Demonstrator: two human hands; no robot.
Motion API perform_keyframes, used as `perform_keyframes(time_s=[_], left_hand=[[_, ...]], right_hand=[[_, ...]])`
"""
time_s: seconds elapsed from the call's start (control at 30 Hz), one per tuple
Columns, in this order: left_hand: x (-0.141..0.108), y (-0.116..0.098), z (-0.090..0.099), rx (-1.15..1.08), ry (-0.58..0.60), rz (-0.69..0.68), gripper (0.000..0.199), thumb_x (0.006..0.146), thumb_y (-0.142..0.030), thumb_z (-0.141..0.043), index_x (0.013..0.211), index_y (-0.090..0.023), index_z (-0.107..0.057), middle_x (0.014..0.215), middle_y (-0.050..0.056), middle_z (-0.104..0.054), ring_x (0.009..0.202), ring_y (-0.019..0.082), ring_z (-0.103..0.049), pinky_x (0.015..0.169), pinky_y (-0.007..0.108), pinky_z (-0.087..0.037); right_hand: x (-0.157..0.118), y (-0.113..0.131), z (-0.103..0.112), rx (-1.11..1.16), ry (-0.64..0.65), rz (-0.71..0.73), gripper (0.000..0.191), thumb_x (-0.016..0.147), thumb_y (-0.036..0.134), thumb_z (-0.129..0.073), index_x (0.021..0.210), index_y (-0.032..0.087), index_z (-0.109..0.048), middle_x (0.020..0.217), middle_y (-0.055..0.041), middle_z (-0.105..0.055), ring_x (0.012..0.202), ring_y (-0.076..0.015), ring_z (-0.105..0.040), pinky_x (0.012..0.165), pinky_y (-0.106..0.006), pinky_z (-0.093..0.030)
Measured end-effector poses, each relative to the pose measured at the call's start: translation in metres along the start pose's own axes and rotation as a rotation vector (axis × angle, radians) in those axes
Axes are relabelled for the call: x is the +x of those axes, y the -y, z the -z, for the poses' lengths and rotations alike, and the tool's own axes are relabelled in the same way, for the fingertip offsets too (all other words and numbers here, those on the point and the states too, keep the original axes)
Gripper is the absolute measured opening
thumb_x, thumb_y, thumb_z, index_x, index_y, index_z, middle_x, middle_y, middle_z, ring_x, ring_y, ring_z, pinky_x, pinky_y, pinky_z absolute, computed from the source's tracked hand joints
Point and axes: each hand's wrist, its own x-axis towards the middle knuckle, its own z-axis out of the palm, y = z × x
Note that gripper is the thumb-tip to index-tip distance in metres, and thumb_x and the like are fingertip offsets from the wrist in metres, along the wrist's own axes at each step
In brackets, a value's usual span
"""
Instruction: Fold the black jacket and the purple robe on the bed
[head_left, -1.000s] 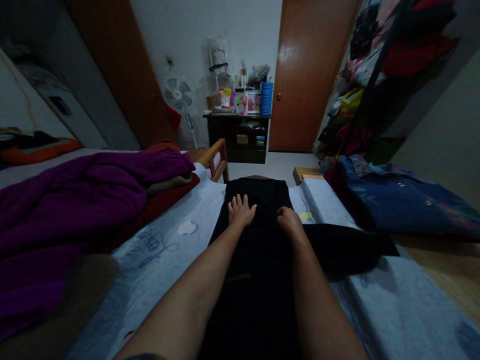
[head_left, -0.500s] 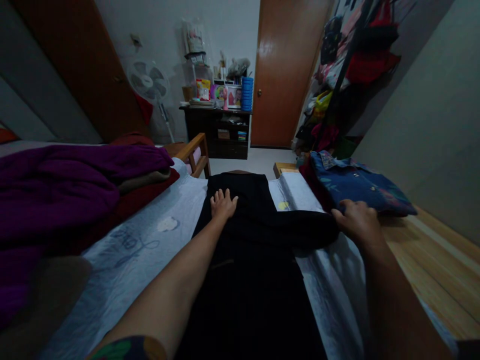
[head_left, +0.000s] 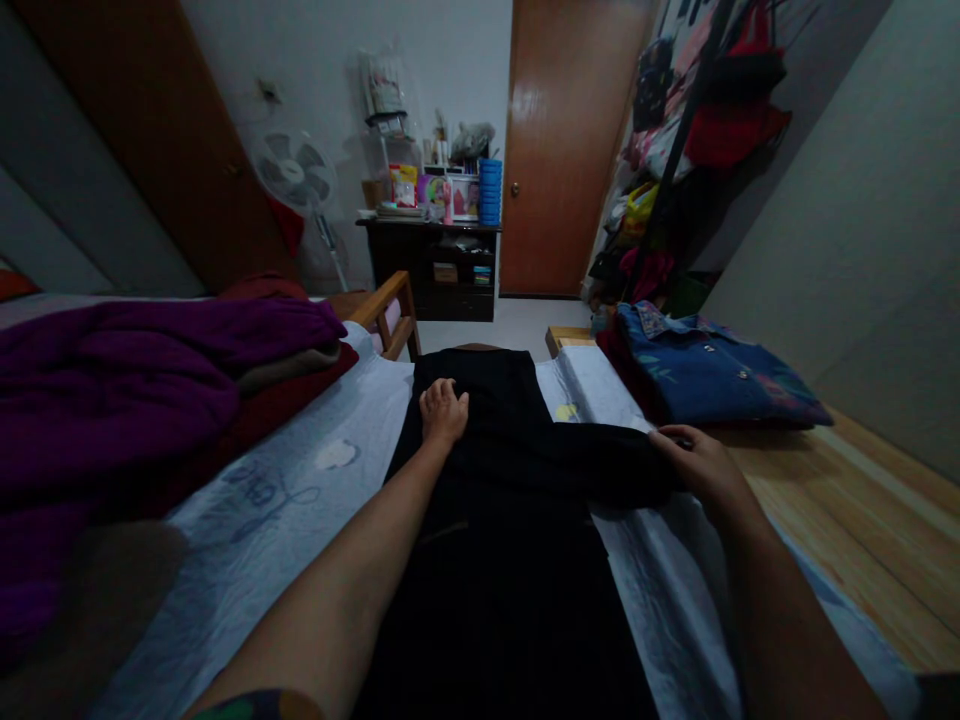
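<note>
A black garment (head_left: 499, 480) lies spread over the pale patterned bedsheet (head_left: 337, 500), with a sleeve-like part (head_left: 611, 460) sticking out to the right. My left hand (head_left: 444, 410) rests on the upper left of the cloth, palm down, its fingers slightly bent and holding nothing. At the outer end of the sleeve-like part, my right hand (head_left: 697, 460) pinches the edge of the fabric between thumb and fingers. The lower part of the garment is so dark that its details are lost.
Purple cloth (head_left: 150, 380) is heaped on dark red cloth (head_left: 300, 400) at left. A folded blue floral denim garment (head_left: 720, 365) tops a stack on the wooden surface (head_left: 862, 520) at right. A wooden armrest (head_left: 386, 300) stands beyond the bed.
My right hand has turned and moved slightly left and down, taking the end of the sleeve-like part in its fingers. My left hand's fingers have drawn closer together in place.
</note>
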Motion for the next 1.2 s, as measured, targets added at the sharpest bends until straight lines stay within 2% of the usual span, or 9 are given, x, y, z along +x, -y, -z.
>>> perform_keyframes(time_s=[0.17, 0.37, 0.57, 0.67, 0.77, 0.9, 0.97, 1.03, 1.2], left_hand=[[0.002, 0.003, 0.0, -0.01, 0.106, -0.088, 0.032, 0.096, -0.037, -0.04, 0.11, -0.02, -0.063, 0.114, 0.01, -0.064, 0.111, 0.026, -0.055, 0.099, 0.039, -0.039], [0.005, 0.003, 0.001, -0.053, 0.185, -0.13, 0.043, 0.096, -0.046, -0.035, 0.113, -0.019, -0.066, 0.121, 0.009, -0.065, 0.115, 0.026, -0.055, 0.101, 0.039, -0.037], [0.004, 0.005, 0.0, 0.015, 0.29, -0.164, 0.054, 0.094, -0.055, -0.037, 0.129, -0.019, -0.056, 0.142, 0.01, -0.051, 0.132, 0.027, -0.042, 0.108, 0.043, -0.03], [0.006, 0.003, 0.003, 0.072, 0.407, -0.196, 0.06, 0.092, -0.056, -0.039, 0.139, -0.018, -0.045, 0.151, 0.013, -0.039, 0.14, 0.027, -0.031, 0.112, 0.046, -0.024], [0.007, -0.008, 0.018, 0.108, 0.504, -0.166, 0.058, 0.091, -0.048, -0.046, 0.14, -0.017, -0.041, 0.153, 0.017, -0.033, 0.141, 0.03, -0.028, 0.111, 0.05, -0.024], [-0.018, -0.036, 0.059, -0.028, 0.355, -0.378, 0.039, 0.084, -0.03, -0.059, 0.121, -0.018, -0.055, 0.135, 0.013, -0.049, 0.124, 0.029, -0.047, 0.102, 0.042, -0.038], [-0.043, -0.052, 0.078, -0.182, 0.368, -0.575, 0.022, 0.087, -0.027, -0.054, 0.107, -0.021, -0.059, 0.117, 0.007, -0.057, 0.108, 0.021, -0.056, 0.095, 0.034, -0.044], [-0.069, -0.065, 0.09, -0.237, 0.487, -0.716, 0.015, 0.087, -0.023, -0.052, 0.099, -0.022, -0.061, 0.105, 0.005, -0.06, 0.098, 0.019, -0.058, 0.088, 0.03, -0.047], [-0.107, -0.083, 0.09, -0.172, 0.586, -0.702, 0.03, 0.085, -0.016, -0.052, 0.113, -0.021, -0.06, 0.111, 0.007, -0.061, 0.101, 0.021, -0.058, 0.086, 0.031, -0.048]], right_hand=[[-0.022, 0.007, 0.012, 0.014, -0.094, 0.087, 0.042, 0.073, 0.046, -0.057, 0.101, 0.016, -0.069, 0.08, -0.0082, -0.07, 0.069, -0.022, -0.063, 0.061, -0.03, -0.047], [-0.068, 0.004, 0.035, 0.161, -0.191, 0.192, 0.042, 0.079, 0.041, -0.053, 0.115, 0.022, -0.062, 0.098, -0.0067, -0.068, 0.081, -0.0204, -0.064, 0.066, -0.028, -0.048], [-0.077, -0.035, 0.035, 0.065, 0.071, 0.129, 0.05, 0.072, 0.038, -0.05, 0.118, 0.018, -0.059, 0.102, -0.0089, -0.069, 0.09, -0.023, -0.065, 0.074, -0.032, -0.05], [-0.076, -0.043, 0.042, -0.044, 0.153, 0.102, 0.045, 0.071, 0.04, -0.049, 0.108, 0.019, -0.063, 0.09, -0.007, -0.071, 0.081, -0.0224, -0.066, 0.068, -0.031, -0.05], [-0.073, -0.036, 0.056, -0.289, 0.052, 0.028, 0.039, 0.076, 0.048, -0.047, 0.095, 0.02, -0.067, 0.072, -0.0054, -0.068, 0.066, -0.0226, -0.063, 0.059, -0.031, -0.044], [-0.054, -0.009, 0.065, -0.401, -0.136, 0.185, 0.034, 0.081, 0.042, -0.045, 0.087, 0.018, -0.069, 0.088, -0.0099, -0.07, 0.08, -0.0232, -0.063, 0.068, -0.03, -0.042], [-0.038, 0.004, 0.059, -0.386, -0.067, 0.265, 0.033, 0.085, 0.036, -0.042, 0.086, 0.017, -0.069, 0.094, -0.0103, -0.07, 0.086, -0.0216, -0.063, 0.071, -0.027, -0.041], [-0.022, 0.014, 0.049, -0.463, 0.117, 0.272, 0.034, 0.088, 0.031, -0.039, 0.082, 0.016, -0.069, 0.085, -0.0098, -0.07, 0.077, -0.0193, -0.062, 0.064, -0.026, -0.038], [0.004, 0.02, 0.024, -0.581, 0.403, 0.157, 0.033, 0.089, 0.021, -0.04, 0.078, 0.011, -0.07, 0.082, -0.0123, -0.069, 0.069, -0.016, -0.059, 0.058, -0.024, -0.034]])
